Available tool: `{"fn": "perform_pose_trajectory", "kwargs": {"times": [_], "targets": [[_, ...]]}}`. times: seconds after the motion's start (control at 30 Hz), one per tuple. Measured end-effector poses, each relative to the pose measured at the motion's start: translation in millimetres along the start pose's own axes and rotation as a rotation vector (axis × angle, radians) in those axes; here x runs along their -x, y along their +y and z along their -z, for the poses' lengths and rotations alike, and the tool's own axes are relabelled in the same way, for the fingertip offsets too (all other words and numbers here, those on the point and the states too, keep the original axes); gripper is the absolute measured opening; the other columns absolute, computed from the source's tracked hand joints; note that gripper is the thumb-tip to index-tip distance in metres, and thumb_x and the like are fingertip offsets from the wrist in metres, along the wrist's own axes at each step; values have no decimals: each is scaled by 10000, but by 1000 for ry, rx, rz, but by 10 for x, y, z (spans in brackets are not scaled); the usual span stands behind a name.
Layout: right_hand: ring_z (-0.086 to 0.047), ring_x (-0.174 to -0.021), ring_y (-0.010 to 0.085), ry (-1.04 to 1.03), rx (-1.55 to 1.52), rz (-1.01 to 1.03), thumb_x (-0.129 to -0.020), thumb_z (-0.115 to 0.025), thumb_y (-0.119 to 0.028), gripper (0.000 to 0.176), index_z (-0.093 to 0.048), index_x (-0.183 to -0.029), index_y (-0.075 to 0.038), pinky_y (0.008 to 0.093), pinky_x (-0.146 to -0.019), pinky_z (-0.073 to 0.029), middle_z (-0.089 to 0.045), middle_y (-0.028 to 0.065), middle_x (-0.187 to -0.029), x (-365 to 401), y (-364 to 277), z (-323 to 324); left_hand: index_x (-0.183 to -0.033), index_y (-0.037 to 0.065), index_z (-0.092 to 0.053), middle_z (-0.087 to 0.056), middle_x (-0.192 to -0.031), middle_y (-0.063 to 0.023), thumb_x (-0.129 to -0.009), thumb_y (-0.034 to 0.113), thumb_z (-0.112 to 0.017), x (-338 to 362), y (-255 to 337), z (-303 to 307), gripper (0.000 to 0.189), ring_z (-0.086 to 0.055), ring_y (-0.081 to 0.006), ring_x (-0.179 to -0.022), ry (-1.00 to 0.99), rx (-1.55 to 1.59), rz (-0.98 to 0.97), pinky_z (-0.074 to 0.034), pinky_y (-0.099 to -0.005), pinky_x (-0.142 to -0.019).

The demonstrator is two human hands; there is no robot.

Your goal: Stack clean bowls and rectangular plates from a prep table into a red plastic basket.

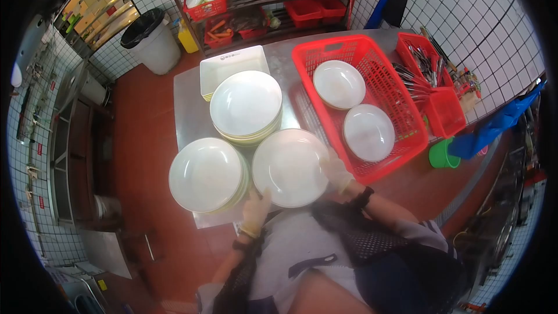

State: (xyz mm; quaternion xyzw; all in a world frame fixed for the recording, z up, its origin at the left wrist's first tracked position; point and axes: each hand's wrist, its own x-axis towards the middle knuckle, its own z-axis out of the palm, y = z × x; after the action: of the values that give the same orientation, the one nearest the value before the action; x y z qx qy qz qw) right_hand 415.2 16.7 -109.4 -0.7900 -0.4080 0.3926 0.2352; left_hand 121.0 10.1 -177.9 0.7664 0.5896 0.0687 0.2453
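A large white dish (290, 167) lies close to the body at the table's near edge, between both hands. My right hand (337, 173), in a pale glove, is against its right rim, fingers partly blurred. My left hand (256, 208), also gloved, touches its lower left rim, with the fingers near the neighbouring stack. That stack of white dishes (206, 174) stands to the left. Behind stands another stack of round dishes (246, 103), in front of white rectangular trays (233, 70). Two groups of smaller round bowls (339, 84) (369, 132) sit in a red basket (363, 40).
Red containers (444, 113) with cutlery (427, 67) stand at the table's right. Behind the metal table (186, 90) is a rack (256, 3) with red baskets. A lidless grey bin (154, 49) stands back left, a green bucket (443, 156) at right.
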Motion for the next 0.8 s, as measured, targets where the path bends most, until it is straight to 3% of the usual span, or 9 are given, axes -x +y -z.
{"fn": "perform_pose_trajectory", "kwargs": {"times": [0.13,0.2,0.3,0.43,0.5,0.57,0.6,0.73,0.8], "targets": [[-624,-1151,375,18,-336,-178,-976,-450,-247,513,-443,-1457,-69,460,-967,-499,-620,242,-1274,96,-192,-5,-1310,59,-523,-590,-1187,-306,-996,346,-532,-164,88,269,425,-674,-463,-843,-42,66,-36,-566,-501,-675],[-629,-1146,354,44,-361,-167,-980,-443,-233,489,-472,-1435,-58,446,-958,-506,-623,235,-1272,132,-206,-17,-1195,-30,-580,-695,-903,-271,-981,495,-499,-301,142,298,573,-677,-446,-849,-180,269,335,-528,-498,-807],[-640,-1128,310,59,-504,-133,-984,-432,-201,461,-504,-1412,-44,423,-943,-519,-634,213,-1263,236,-298,11,-1049,-47,-612,-699,-879,-245,-1011,451,-466,-308,75,156,520,-684,-402,-839,-113,130,234,-529,-489,-770],[-639,-1121,247,49,-678,-101,-990,-463,-188,437,-527,-1399,-49,387,-935,-524,-645,165,-1259,208,-275,-18,-1026,-40,-616,-690,-882,-250,-1022,414,-462,-398,-99,-29,480,-677,-402,-839,-144,124,250,-526,-491,-750],[-637,-1125,238,39,-704,-90,-990,-485,-193,431,-533,-1395,-52,376,-935,-525,-645,154,-1261,186,-253,-24,-974,-47,-625,-685,-898,-262,-1011,392,-495,-363,-270,-202,460,-669,-426,-846,18,-13,-23,-526,-489,-743],[-634,-1130,229,29,-730,-80,-991,-508,-197,426,-539,-1391,-56,364,-935,-525,-646,144,-1263,146,-169,-52,-964,-50,-626,-683,-906,-268,-1000,374,-517,-352,-14,45,439,-667,-429,-845,4,27,77,-526,-491,-733],[-638,-1112,225,23,-641,6,-1035,-422,-220,417,-525,-1404,-57,355,-917,-535,-640,146,-1258,104,-74,-89,-955,-53,-627,-680,-914,-274,-990,356,-539,-347,82,140,419,-666,-432,-844,-14,68,180,-526,-492,-723],[-640,-1098,220,-13,-684,90,-1083,-323,-233,420,-522,-1405,-52,339,-911,-542,-634,147,-1255,38,37,-160,-970,-55,-630,-677,-913,-290,-979,323,-541,-337,-136,-46,388,-666,-431,-846,56,20,4,-522,-492,-732],[-639,-1100,216,-4,-634,38,-1082,-328,-225,415,-520,-1404,-47,335,-913,-543,-633,146,-1257,141,-94,-50,-1009,-63,-627,-672,-904,-304,-975,307,-523,-338,-108,-12,386,-658,-444,-847,-69,238,205,-515,-502,-749]]}}
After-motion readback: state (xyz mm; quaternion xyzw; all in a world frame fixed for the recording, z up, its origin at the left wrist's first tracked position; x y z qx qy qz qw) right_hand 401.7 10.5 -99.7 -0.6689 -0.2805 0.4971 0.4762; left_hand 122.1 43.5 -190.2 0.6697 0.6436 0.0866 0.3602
